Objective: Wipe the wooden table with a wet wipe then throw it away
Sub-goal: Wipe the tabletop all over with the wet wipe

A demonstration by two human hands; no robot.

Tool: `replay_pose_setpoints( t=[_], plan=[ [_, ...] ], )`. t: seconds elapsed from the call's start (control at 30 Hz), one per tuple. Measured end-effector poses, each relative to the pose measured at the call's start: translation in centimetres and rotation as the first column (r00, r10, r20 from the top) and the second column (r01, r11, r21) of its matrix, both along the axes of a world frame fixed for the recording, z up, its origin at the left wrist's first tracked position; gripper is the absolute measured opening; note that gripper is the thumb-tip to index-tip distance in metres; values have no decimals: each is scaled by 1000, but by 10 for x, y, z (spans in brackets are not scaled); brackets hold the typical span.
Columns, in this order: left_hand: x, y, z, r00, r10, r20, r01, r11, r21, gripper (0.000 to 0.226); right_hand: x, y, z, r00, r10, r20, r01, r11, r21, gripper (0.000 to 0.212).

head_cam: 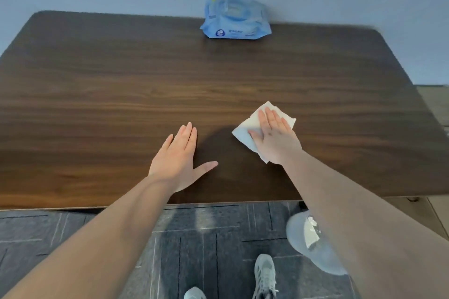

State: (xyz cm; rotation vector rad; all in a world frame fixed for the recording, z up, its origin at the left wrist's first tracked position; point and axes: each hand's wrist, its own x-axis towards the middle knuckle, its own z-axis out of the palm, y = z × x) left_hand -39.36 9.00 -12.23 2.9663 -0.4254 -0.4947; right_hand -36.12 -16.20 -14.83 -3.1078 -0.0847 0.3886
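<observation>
A dark brown wooden table (121, 75) fills most of the view. My right hand (275, 137) lies flat on a white wet wipe (245, 130), pressing it against the tabletop near the front right. My left hand (178, 158) rests palm down on the bare wood to the left of it, fingers together and thumb spread, holding nothing. A blue pack of wet wipes (234, 22) with its lid flipped up stands at the table's far edge, against the wall.
A pale blue-grey wall runs behind the table. Below the front edge lies a dark patterned carpet (194, 238), with my grey shoes (264, 274) on it. A pale round bin (313, 245) with a liner stands on the floor at the right, partly behind my right forearm.
</observation>
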Motion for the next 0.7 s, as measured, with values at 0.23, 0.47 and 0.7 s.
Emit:
replay_pose_setpoints(
  t=[0.23, 0.47, 0.7],
  plan=[
    [14, -102, -13, 993, -117, 0, 117, 993, 19, 102, -28, -144, -5, 941, -339, 11, 339, 941, 4, 68],
    [20, -123, -20, 994, -105, 40, 100, 990, 103, 105, -59, -236, 1, 846, -533, -11, 533, 846, 16, 69],
    [22, -125, -19, 996, -94, 12, 92, 991, 93, 105, -68, -246, -1, 803, -596, 2, 596, 803, 6, 70]
  ],
)
